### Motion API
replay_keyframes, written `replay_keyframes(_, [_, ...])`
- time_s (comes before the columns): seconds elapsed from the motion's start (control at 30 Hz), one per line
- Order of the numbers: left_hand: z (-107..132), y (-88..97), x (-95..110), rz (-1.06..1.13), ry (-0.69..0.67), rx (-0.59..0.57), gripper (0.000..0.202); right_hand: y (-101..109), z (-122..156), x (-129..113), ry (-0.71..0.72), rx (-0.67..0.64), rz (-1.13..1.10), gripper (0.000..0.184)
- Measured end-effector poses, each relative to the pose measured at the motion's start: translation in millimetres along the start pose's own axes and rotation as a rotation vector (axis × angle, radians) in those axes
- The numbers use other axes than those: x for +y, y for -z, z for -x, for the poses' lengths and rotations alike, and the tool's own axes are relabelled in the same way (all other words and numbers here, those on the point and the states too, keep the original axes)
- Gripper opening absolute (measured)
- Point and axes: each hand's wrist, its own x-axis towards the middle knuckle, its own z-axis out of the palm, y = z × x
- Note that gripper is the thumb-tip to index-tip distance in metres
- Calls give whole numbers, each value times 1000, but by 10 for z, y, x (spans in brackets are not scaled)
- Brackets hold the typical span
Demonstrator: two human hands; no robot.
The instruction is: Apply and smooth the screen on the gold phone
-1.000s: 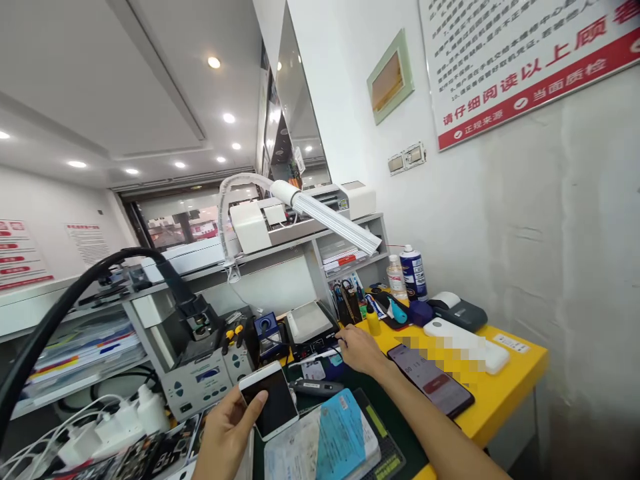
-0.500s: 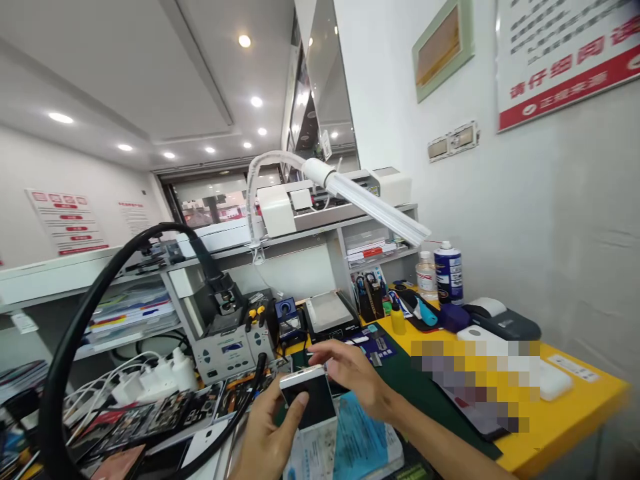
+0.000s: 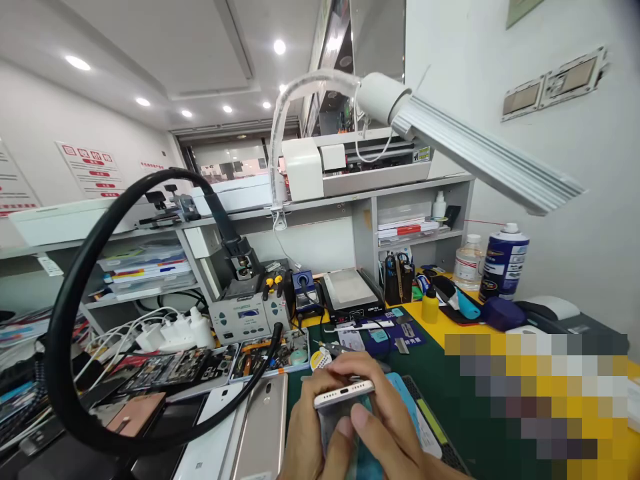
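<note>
Low in the view, my left hand (image 3: 313, 440) and my right hand (image 3: 383, 420) both grip a smartphone (image 3: 344, 395) over a green work mat (image 3: 450, 380). The phone's silver bottom edge faces up, showing a charging port and speaker holes. My fingers hide most of its body. Under my right hand lies a blue booklet (image 3: 406, 393). To the left of my left hand rests a gold phone back cover (image 3: 260, 427), with a white panel (image 3: 213, 407) beside it.
A black hose (image 3: 65, 347) curves across the left, from a soldering station (image 3: 249, 310). A tray of small parts (image 3: 270, 357) sits behind my hands. Further back stand a heating plate (image 3: 349, 290), a tool holder (image 3: 397, 283) and a blue spray can (image 3: 504, 261). An LED lamp (image 3: 480, 140) hangs overhead.
The phone has turned so its bottom edge faces up, and my right hand has moved from beside it onto it. The view has swung left and closer to the bench.
</note>
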Motion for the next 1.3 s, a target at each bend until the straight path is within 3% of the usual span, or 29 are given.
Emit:
replay_keyframes(0.17, [66, -49, -66, 175, -44, 51, 28, -2, 41, -23, 61, -56, -62, 27])
replay_keyframes(0.27, [94, -53, -56, 174, -54, 79, 33, 30, 60, -30, 57, -111, -54, 28])
replay_keyframes(0.37, [119, -37, -57, 153, -14, 113, 38, 22, 78, -32, 36, -84, -67, 28])
replay_keyframes(0.7, [120, -11, -76, 157, -7, 116, 39, 50, 30, -135, 130, -118, 63, 29])
replay_keyframes(0.93, [147, -13, -30, 159, 54, 111, 35, 40, 40, -24, 85, -145, -19, 30])
replay_keyframes(1.07, [131, -9, 3, 170, 36, 101, 32, 5, 42, -6, 93, -72, -46, 28])
replay_keyframes(1.3, [113, -9, -12, 202, -18, 109, 31, 44, 30, -10, 100, -127, -31, 29])
